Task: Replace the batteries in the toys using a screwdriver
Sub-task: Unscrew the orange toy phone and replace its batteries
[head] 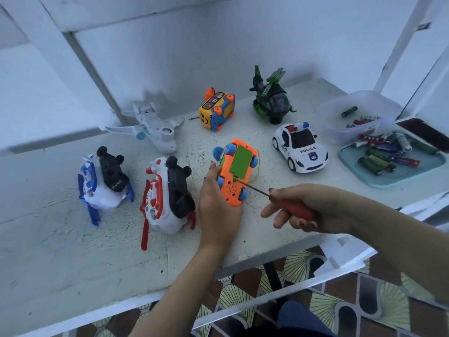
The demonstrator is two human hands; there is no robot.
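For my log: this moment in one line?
left hand holds orange toy car | right hand grips red screwdriver | tip at green battery cover

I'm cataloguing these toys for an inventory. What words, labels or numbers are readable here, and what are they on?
"POLICE": on the hood of the white police car, above a shield emblem.
Lettering on that car's door: too blurred to read.
Labels on the loose batteries: too small to read.

A scuffed white table (73, 239) stands against a pale wall (184, 52) crossed by slanting white posts (90, 69), cool bluish light lies over everything, and below the table's edge the floor (328, 310) shows brown tiles with yellow-green fan patterns
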